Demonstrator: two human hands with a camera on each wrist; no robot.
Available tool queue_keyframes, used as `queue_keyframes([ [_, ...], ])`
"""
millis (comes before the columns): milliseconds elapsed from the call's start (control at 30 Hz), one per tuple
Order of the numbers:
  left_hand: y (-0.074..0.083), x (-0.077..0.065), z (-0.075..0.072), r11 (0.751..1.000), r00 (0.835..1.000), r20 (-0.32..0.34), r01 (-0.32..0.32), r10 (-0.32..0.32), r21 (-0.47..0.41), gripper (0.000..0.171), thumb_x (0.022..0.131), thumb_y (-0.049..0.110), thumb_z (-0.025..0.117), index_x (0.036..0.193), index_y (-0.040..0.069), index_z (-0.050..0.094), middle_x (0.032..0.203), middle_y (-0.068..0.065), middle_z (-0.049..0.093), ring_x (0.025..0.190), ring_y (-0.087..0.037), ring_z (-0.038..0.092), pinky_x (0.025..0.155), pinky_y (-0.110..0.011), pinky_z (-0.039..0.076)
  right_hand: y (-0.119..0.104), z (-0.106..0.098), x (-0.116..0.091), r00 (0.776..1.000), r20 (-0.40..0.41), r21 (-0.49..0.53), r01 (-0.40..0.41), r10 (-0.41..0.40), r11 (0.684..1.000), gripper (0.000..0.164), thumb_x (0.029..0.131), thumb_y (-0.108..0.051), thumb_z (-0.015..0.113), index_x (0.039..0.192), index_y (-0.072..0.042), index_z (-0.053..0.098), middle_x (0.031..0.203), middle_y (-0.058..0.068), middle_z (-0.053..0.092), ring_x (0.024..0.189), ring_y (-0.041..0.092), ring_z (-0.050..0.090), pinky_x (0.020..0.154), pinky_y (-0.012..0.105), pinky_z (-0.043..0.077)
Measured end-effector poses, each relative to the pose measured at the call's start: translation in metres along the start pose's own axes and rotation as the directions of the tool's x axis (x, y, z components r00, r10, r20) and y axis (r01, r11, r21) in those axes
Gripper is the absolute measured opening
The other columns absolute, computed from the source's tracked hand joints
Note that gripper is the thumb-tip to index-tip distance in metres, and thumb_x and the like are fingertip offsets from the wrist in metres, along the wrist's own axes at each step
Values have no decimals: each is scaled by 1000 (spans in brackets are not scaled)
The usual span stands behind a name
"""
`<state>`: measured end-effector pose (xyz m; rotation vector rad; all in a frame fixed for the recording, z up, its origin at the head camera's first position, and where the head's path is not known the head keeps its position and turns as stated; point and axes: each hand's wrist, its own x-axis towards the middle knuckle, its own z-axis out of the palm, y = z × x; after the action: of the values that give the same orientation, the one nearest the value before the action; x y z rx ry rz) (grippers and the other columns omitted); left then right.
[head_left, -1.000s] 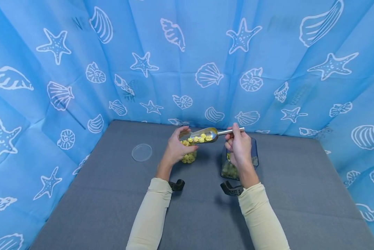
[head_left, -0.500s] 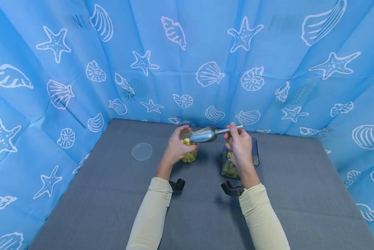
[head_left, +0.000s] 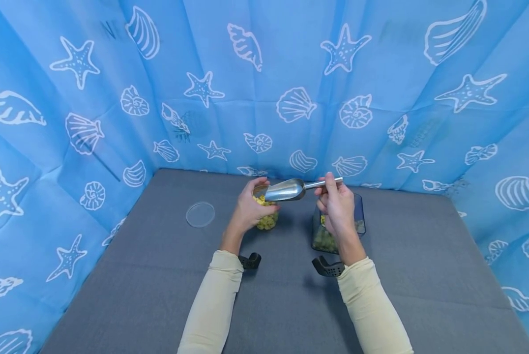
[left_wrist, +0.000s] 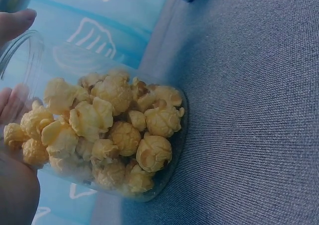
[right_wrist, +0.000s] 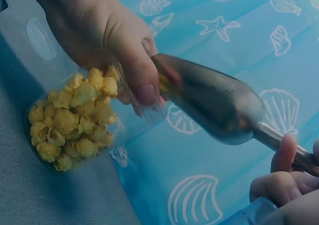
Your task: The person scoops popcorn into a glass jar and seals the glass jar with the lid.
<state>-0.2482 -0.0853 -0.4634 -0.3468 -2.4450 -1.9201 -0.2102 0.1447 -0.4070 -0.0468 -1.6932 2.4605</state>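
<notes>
My left hand (head_left: 251, 209) grips a clear jar (left_wrist: 84, 60) near its mouth, thumb on one side and fingers on the other. Yellow popcorn (right_wrist: 70, 120) fills much of the jar. My right hand (head_left: 337, 206) holds a metal scoop (head_left: 286, 191) by its thin handle. The scoop's tip lies at the jar's mouth, tilted down toward it, and its bowl's inside is mostly turned from the right wrist view. Under my right hand stands a dark clear-walled box (head_left: 324, 243) with more popcorn in it, partly hidden by the hand and forearm.
A round clear lid (head_left: 200, 215) lies flat on the grey cloth-covered table (head_left: 273, 305), left of the jar. Behind and at both sides hangs a blue curtain (head_left: 229, 123) with white shells and starfish.
The scoop has turned over in my right hand. The popcorn seen in its bowl a second ago no longer shows there, and more popcorn shows at the jar's top. My left hand has stayed put.
</notes>
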Motion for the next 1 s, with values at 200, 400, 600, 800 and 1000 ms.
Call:
queue_keyframes([
  [200,1,0,1,1000,1000,2,13,-13,13,88,73,24,93,148,17,47,143,0,55,141,-37,47,119,-55,35,-8,1,0,999,-42,35,20,-19,999,43,107,-42,46,114,-1,57,72,-3,59,42,4,27,43,19,23],
  [400,2,0,0,999,1000,7,16,-16,33,90,74,27,92,149,14,46,142,1,56,140,-36,48,115,-53,40,-26,0,-1,994,-86,88,78,-70,993,37,108,-39,47,106,-4,59,69,-2,58,40,4,26,42,19,23],
  [600,0,-1,-1,999,1000,9,20,-20,30,86,75,28,91,148,18,47,141,6,56,141,-36,47,111,-52,44,-43,-10,-4,982,-161,129,118,-96,985,34,107,-36,50,97,-6,63,66,0,57,39,5,23,41,19,23],
  [800,0,-1,-2,998,1000,0,17,-17,53,83,76,31,91,146,24,48,140,10,57,141,-25,47,114,-52,41,-54,-27,-3,962,-241,110,162,-131,981,36,107,-35,50,97,-3,63,66,0,54,39,5,22,41,20,21],
  [1000,-1,-2,0,998,1000,2,16,-16,55,84,77,30,91,148,21,47,142,8,57,142,-25,47,114,-51,42,-64,-48,-2,940,-312,112,178,-135,978,36,105,-35,53,95,-2,64,66,2,50,40,6,24,41,21,20],
])
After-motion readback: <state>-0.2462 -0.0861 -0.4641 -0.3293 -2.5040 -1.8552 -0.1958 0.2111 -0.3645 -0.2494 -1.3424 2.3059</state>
